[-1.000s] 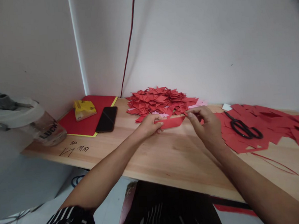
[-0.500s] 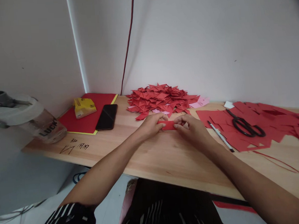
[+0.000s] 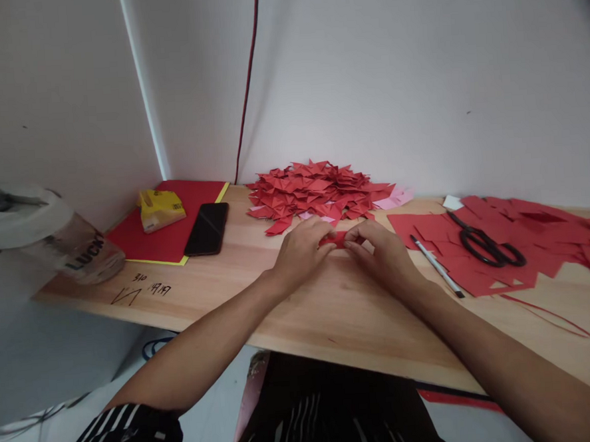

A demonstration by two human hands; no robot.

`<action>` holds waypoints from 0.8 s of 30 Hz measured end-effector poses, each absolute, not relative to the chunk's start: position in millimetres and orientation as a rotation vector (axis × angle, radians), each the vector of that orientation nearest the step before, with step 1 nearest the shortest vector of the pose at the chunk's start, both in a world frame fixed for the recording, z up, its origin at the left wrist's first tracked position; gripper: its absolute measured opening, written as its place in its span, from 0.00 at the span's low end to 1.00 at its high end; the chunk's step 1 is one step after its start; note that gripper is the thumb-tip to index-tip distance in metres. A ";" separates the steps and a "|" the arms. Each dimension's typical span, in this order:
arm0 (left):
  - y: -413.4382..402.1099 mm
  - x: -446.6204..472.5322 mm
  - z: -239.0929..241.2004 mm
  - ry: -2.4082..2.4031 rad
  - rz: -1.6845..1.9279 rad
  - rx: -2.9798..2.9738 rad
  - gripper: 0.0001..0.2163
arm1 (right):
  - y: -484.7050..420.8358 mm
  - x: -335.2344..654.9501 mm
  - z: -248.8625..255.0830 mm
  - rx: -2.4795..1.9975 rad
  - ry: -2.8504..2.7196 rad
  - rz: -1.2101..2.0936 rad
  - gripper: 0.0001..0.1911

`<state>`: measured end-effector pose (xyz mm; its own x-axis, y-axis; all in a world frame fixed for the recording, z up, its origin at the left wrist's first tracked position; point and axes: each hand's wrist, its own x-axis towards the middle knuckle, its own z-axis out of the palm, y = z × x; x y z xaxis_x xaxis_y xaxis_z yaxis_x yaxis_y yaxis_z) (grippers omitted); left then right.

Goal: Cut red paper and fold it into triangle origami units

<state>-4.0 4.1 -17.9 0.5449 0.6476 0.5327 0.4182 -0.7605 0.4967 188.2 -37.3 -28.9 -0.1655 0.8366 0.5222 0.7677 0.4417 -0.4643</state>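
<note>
A small folded strip of red paper (image 3: 337,239) is pinched between my two hands just above the wooden table. My left hand (image 3: 307,248) closes on its left end, thumb in front. At the other end my right hand (image 3: 373,243) grips it with thumb and fingertips. Fingers cover most of the strip, so its exact fold cannot be made out. Right behind my hands lies a heap of folded red paper pieces (image 3: 316,190), with some pink paper (image 3: 396,197) at its edge.
Flat red paper pieces (image 3: 505,228) spread on the right, bearing black scissors (image 3: 486,246) and a pen (image 3: 438,265). To the left are a phone (image 3: 206,229), a yellow packet (image 3: 161,209) on red sheets (image 3: 126,234), and a clear bottle (image 3: 89,250). A wall stands behind.
My left hand has shifted right along the paper strip, toward my right hand, and covers more of it. Less red shows between the fingers. The view has turned slightly.
</note>
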 end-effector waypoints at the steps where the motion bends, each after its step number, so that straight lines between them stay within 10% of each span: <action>1: 3.6 -3.9 -20.5 0.885 1.020 2.481 0.02 | -37.5 188.8 -29.4 -1.325 -1.971 0.089 0.04; 24: 3.2 0.3 -37.9 0.872 0.822 2.391 0.04 | -47.2 186.9 -30.6 -1.518 -2.090 0.331 0.04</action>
